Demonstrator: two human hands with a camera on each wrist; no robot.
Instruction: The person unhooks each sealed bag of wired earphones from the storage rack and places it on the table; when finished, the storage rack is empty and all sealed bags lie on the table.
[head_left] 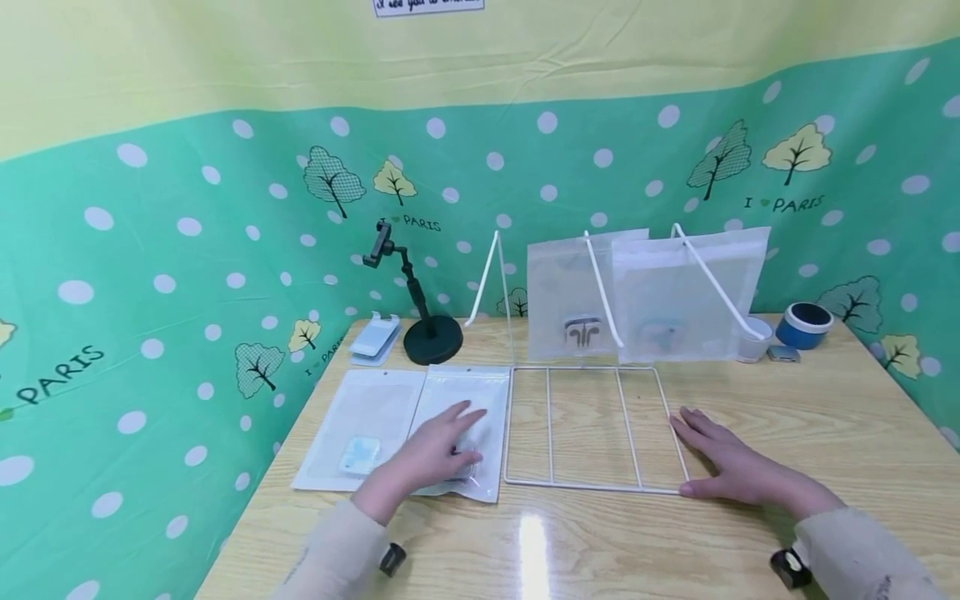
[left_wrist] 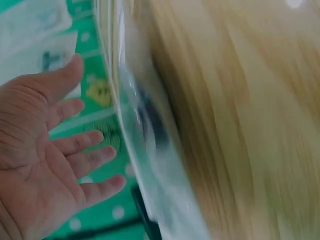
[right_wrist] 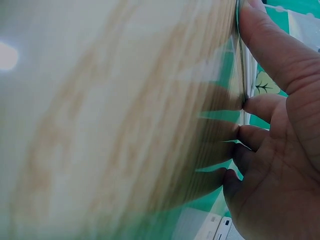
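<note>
Plastic pouch (head_left: pixel 465 425) under spread left-hand fingers (head_left: pixel 467 413); right-hand fingers (head_left: pixel 693 425) flat, slightly splayed beside wire rack (head_left: pixel 592 425).

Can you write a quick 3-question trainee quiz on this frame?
1. True or false: the left hand rests with straight fingers on a clear pouch.
2. What does the right hand touch? A) blue tape roll B) white wire rack C) phone stand
3. How many pouches stand in the rack's upright part?

Key: 1 true; 2 B; 3 two.
</note>
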